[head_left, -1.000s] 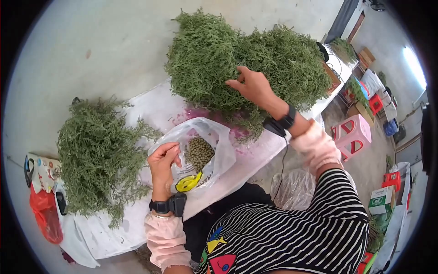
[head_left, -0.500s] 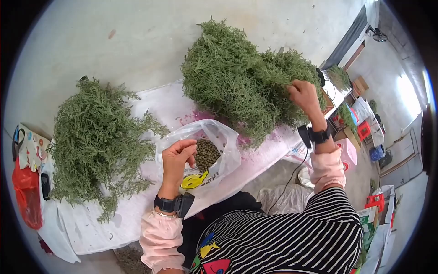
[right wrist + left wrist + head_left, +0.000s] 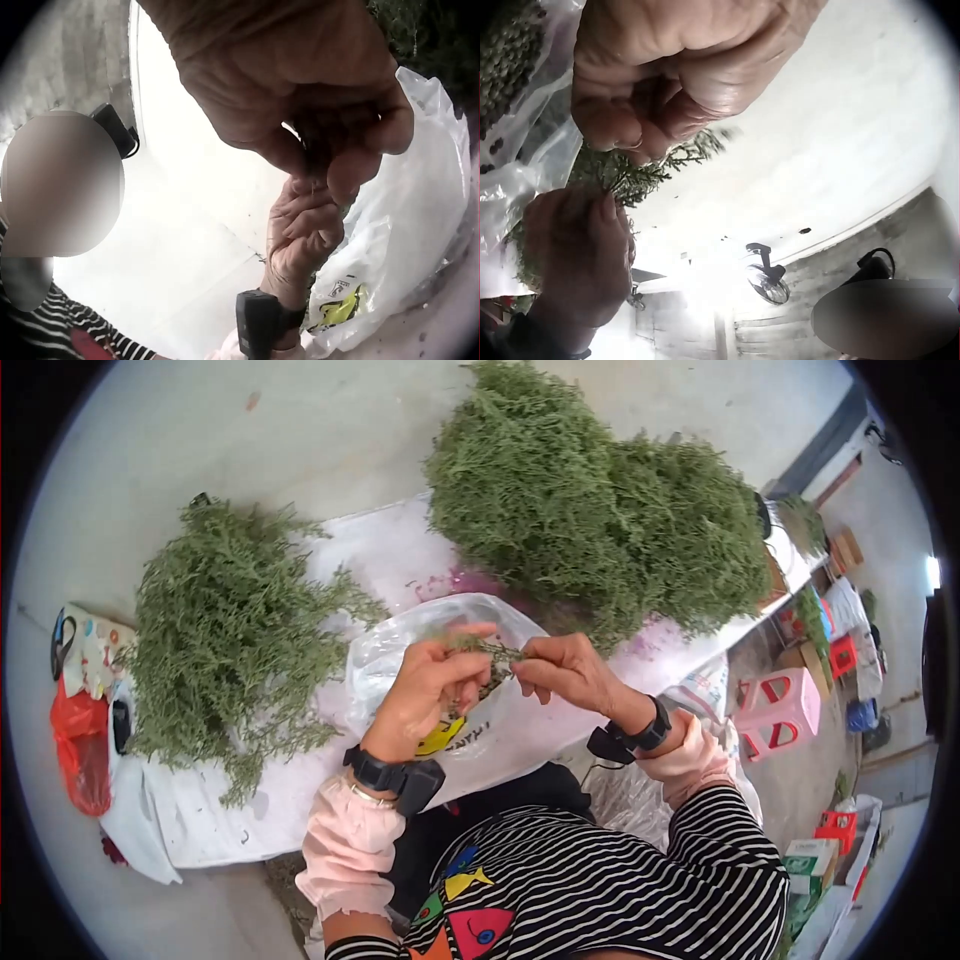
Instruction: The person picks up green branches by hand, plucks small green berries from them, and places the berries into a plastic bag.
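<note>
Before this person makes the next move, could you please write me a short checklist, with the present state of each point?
1. Left hand has a hold on the green sprig: ok, fingertips pinch it.
2. Right hand holds the sprig too: ok, thumb and fingers pinch it.
3. Plastic bag open: ok, round green pieces show inside.
4. Sprig free of round pieces: cannot tell, fingers and blur hide much of it.
5. More branches at hand: ok, a smaller heap and a larger heap lie on the table.
</note>
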